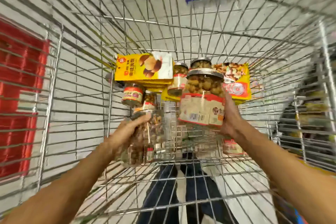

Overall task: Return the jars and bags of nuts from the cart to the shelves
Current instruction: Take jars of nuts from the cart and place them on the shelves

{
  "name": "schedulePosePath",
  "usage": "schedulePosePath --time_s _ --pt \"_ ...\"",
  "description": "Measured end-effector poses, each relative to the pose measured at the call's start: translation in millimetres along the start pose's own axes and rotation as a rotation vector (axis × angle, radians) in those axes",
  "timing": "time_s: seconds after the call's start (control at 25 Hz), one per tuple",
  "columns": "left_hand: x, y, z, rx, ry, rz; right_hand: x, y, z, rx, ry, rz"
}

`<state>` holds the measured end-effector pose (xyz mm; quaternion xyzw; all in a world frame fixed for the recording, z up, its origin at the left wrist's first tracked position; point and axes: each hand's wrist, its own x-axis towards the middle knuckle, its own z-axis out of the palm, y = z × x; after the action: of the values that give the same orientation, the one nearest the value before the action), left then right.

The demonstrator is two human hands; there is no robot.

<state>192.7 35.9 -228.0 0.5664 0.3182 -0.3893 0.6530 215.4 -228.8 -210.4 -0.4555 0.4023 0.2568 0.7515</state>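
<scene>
Inside the wire cart [145,22], two jars of nuts are held up by a person. A clear jar [145,143] (badly blurred) is gripped by the left hand [131,129], with the fingers curled round its upper part. A bigger jar [201,96] with a metal lid is clasped at its side by the right hand [231,118]. Further jars [131,94] and yellow bags [143,71] are seen lying at the cart's far end, beyond both hands.
</scene>
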Motion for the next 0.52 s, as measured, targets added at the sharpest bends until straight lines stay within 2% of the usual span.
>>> schedulePosePath --time_s 0.12,0.2,0.32,0.4,0.44,0.52 --pt "-32.0 54.5 45.1 -0.273 -0.25 0.064 -58.7 -31.4 -12.1 0.165 0.069 -0.247" --pt "-63.8 84.0 81.8 -0.331 -0.426 0.102 -109.0 -40.5 -29.5 0.317 0.137 -0.393" --pt "-112.7 105.6 140.5 -0.285 -0.619 0.133 -184.5 -31.7 -61.7 0.496 0.178 -0.529" --pt "-139.4 107.5 178.5 -0.19 -0.658 0.111 -230.9 -23.6 -77.8 0.625 0.175 -0.66" --pt "-149.9 105.1 194.7 -0.168 -0.663 0.094 -251.7 -19.4 -83.2 0.681 0.157 -0.717" --pt "-177.7 94.1 231.2 -0.104 -0.775 0.061 -294.5 -4.8 -103.3 0.81 0.046 -0.775"
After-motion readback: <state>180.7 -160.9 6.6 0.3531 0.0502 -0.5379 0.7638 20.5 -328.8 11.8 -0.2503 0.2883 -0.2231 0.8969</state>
